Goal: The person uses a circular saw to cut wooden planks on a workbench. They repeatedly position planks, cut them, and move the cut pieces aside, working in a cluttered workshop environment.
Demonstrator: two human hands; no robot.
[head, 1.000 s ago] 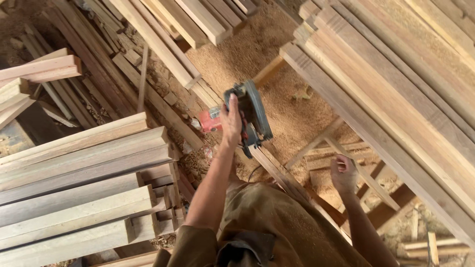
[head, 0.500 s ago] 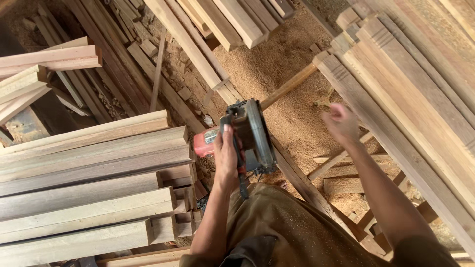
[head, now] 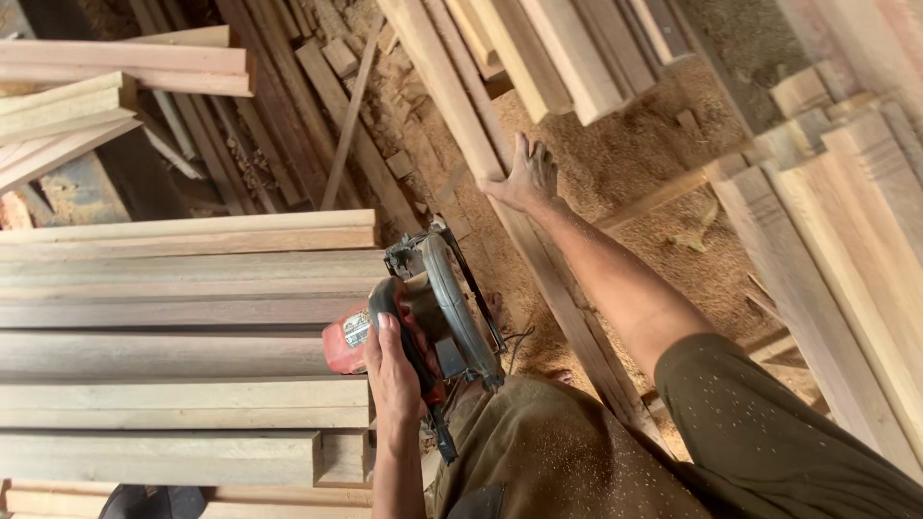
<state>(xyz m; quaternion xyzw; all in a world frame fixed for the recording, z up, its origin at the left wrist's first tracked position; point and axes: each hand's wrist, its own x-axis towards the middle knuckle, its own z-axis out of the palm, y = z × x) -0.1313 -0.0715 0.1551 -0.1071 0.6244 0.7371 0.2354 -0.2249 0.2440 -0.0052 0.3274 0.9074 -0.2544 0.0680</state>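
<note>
left hand (head: 396, 370) gripping circular saw (head: 433, 312), right hand (head: 524, 178) open on long plank (head: 500, 192), stacked beams (head: 183, 346) beside

Circular saw (head: 423, 317): red motor housing, dark handle, grey-green blade guard. Held off the ground at the cut ends of the stacked timber (head: 183, 336), housing toward the stack, guard on the far side. Blade itself not clearly visible, probably hidden by the guard.

Long plank (head: 538, 269): pale, narrow, sawdust-coated. Lies diagonally on the sawdust beside the saw, running from upper centre past the guard toward lower right.
</note>
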